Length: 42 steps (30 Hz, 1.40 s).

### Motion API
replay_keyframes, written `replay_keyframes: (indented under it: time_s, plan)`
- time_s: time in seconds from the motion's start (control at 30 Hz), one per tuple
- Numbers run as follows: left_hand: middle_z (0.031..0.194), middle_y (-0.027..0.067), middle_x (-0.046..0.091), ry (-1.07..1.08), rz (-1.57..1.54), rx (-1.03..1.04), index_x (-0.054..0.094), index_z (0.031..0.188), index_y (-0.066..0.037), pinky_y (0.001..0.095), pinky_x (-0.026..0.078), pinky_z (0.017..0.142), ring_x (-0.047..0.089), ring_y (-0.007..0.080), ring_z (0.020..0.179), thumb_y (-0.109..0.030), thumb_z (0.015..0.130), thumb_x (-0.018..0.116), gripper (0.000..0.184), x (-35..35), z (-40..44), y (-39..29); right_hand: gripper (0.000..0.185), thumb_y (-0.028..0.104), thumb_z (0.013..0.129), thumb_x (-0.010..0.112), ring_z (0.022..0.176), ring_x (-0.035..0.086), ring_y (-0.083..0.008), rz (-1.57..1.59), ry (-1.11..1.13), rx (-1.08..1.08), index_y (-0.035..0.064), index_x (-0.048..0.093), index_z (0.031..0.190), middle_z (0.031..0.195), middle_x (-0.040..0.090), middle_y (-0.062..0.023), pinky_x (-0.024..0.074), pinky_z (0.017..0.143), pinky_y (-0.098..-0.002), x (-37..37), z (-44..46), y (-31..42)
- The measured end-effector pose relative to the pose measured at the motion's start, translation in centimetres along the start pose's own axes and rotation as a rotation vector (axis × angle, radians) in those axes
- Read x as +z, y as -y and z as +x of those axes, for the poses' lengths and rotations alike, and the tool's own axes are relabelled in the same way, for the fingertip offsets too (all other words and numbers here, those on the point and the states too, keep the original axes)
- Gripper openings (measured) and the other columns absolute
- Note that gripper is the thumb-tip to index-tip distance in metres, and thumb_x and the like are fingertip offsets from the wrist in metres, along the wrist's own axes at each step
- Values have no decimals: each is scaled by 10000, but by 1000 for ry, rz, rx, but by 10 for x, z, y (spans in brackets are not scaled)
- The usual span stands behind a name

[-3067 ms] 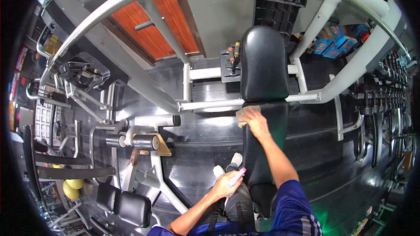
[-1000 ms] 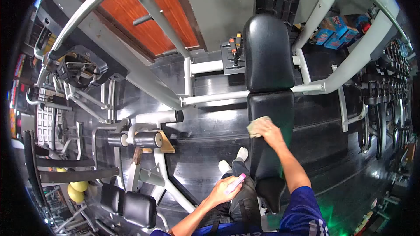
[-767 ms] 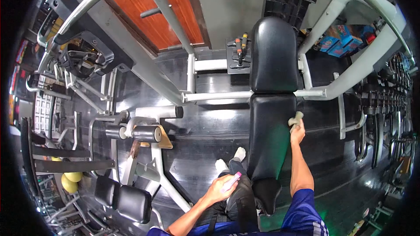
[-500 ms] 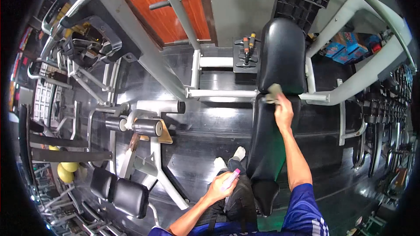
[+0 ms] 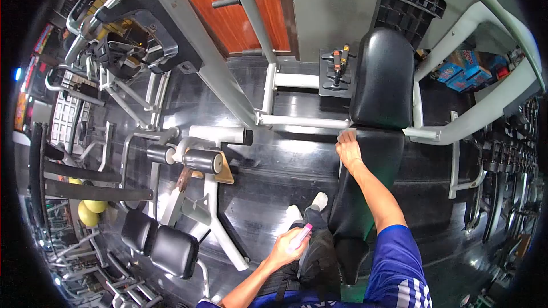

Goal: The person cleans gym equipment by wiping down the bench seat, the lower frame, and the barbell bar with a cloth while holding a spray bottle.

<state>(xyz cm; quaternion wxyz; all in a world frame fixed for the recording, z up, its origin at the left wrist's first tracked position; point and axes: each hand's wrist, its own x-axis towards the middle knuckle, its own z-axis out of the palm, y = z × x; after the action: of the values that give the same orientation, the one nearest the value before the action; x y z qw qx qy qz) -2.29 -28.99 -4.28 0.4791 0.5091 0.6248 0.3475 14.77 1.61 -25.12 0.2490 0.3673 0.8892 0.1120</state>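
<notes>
In the head view, we have the right hand (image 5: pixel 349 150) closed around a bunched pale cloth (image 5: pixel 346 134) at the left edge of the black seat pad (image 5: pixel 365 185), near its joint with the backrest pad (image 5: pixel 383 77), though we cannot tell how firmly it presses. Our left hand (image 5: pixel 284 249) wraps its fingers around a small pale bottle (image 5: pixel 298 240) with a pink top, held tilted above our dark trousers (image 5: pixel 321 256). We judge the cloth light, limp and best gathered under the fingertips, and the bottle light, smooth, perhaps slippery, and best gripped around its body.
</notes>
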Motion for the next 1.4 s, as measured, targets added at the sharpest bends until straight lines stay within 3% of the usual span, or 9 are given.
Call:
replay_keyframes:
  time_s: [0.3,0.43,0.47,0.57,0.77,0.9,1.2,1.3,1.4]
  plan:
    - [866,128,676,33,18,89,656,969,-27,366,543,689,687,310,782,-71,851,680,128,0,-2,-1,384,280,986,381,1416,333,-359,20,143,-116,132,629,1240,1464,467,-153,140,1187,-559,35,-71,72]
    - [852,131,672,43,37,137,655,969,-29,372,540,675,685,314,770,-77,852,679,129,-1,-3,4,273,263,915,538,1231,565,-261,445,237,-159,144,714,1087,1151,693,-80,455,1029,-387,43,-88,59]
    - [857,129,680,46,42,125,662,976,-19,360,542,687,691,294,775,-71,856,678,132,-2,-3,3,225,224,863,610,1068,658,-252,743,-237,-123,142,731,1034,979,728,-67,542,872,-340,65,-106,54]
    - [868,126,699,67,37,87,674,991,1,335,547,715,705,255,790,-61,864,676,141,1,0,-2,258,220,901,617,1038,660,-331,1346,65,382,70,689,1098,1035,711,-141,514,881,-403,-10,-157,5]
    - [890,130,701,135,60,78,674,994,0,329,550,735,708,250,808,-64,865,676,144,23,15,-15,248,227,973,579,884,593,-125,2006,-495,994,19,647,1090,975,668,-22,471,810,-282,60,-215,-62]
    - [895,127,702,193,36,68,674,995,-4,328,550,739,708,243,809,-68,862,679,148,44,31,-33,426,285,988,552,1184,564,-216,2534,-945,1398,117,506,1377,1325,572,-63,457,974,-411,120,-213,-123]
    - [882,109,697,343,151,9,676,1022,-14,317,541,719,693,208,799,-100,874,676,170,86,53,-38,369,226,965,581,1107,627,-312,1726,-1025,1323,49,567,1289,1172,661,-186,480,917,-404,157,-127,-229]
    - [884,129,703,361,225,9,676,1038,-46,350,553,740,710,253,807,-163,884,680,194,99,60,-36,350,184,952,560,1151,594,-388,1375,-477,1062,107,583,1293,1186,637,-230,472,943,-449,123,-125,-228]
    - [941,116,701,436,221,-102,671,1058,-31,331,545,770,697,243,850,-150,887,674,208,107,67,-40,374,142,938,545,1139,625,-329,1509,-406,1035,139,589,1309,1170,671,-188,471,962,-369,176,-111,-195]
